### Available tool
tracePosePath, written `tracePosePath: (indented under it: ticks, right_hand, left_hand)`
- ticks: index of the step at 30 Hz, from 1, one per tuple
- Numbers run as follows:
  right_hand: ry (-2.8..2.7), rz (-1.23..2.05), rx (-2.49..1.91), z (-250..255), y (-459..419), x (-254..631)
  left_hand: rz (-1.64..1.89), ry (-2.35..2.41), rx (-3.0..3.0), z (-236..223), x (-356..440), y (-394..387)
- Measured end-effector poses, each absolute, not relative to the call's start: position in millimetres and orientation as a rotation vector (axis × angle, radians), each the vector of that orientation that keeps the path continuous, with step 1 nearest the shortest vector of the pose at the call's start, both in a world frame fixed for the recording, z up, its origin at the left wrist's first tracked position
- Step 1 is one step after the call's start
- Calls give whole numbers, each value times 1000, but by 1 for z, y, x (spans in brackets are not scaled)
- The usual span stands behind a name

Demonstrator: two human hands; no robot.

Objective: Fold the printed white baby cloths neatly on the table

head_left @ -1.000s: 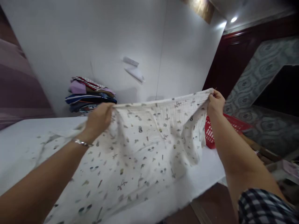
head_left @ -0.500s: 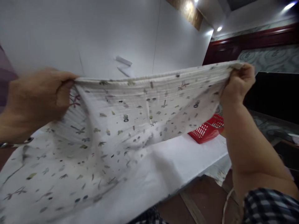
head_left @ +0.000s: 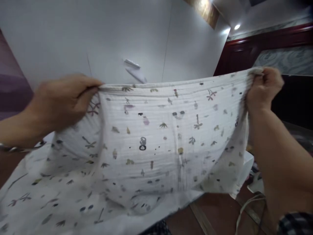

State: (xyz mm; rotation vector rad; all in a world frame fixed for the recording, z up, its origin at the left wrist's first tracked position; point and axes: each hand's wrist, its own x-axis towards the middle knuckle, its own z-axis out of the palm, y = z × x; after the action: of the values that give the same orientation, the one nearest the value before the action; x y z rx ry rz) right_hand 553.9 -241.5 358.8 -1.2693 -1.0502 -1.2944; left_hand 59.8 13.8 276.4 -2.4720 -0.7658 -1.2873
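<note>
A thin white cloth (head_left: 156, 137) printed with small palms, sunglasses and other figures is stretched between my two hands. Pinched in my left hand (head_left: 70, 98) is one end of its upper edge. My right hand (head_left: 265, 86) grips the other end in a closed fist. Between them the edge runs nearly straight, rising slightly to the right, and the fabric hangs below in a loose sag. Its lower left part lies spread over the white tabletop (head_left: 132, 226). Much of the table is hidden behind the cloth.
Behind the table stands a plain white panel (head_left: 127, 32) with a white bracket-like piece (head_left: 135, 71) on it. A dark screen (head_left: 297, 101) is at the right. Below lie a brown tiled floor (head_left: 215, 212) and a pale cable (head_left: 244, 209).
Both hands have moved right in view, with the cloth held between them. The cloth now hangs lower and flatter on the right, covering the red basket seen before.
</note>
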Motion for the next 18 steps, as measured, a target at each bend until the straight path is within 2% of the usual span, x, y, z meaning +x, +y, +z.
tracePosePath:
  ticks: [3, 6, 12, 18]
  right_hand:
    - [-1064, -1123, -1451, 323, -201, 565]
    - [-1090, -919, -1589, 275, -153, 587]
    - [-1008, -429, -2126, 157, -57, 634]
    - [-989, -181, -2520, 68, 3, 647]
  left_hand:
    - [-1192, -664, -2546, 258, 87, 43]
    - [-935, -729, -2711, 223, 120, 91]
    - [-355, -1099, -2897, 115, 197, 175]
    - [38, -1351, -2915, 18, 237, 205]
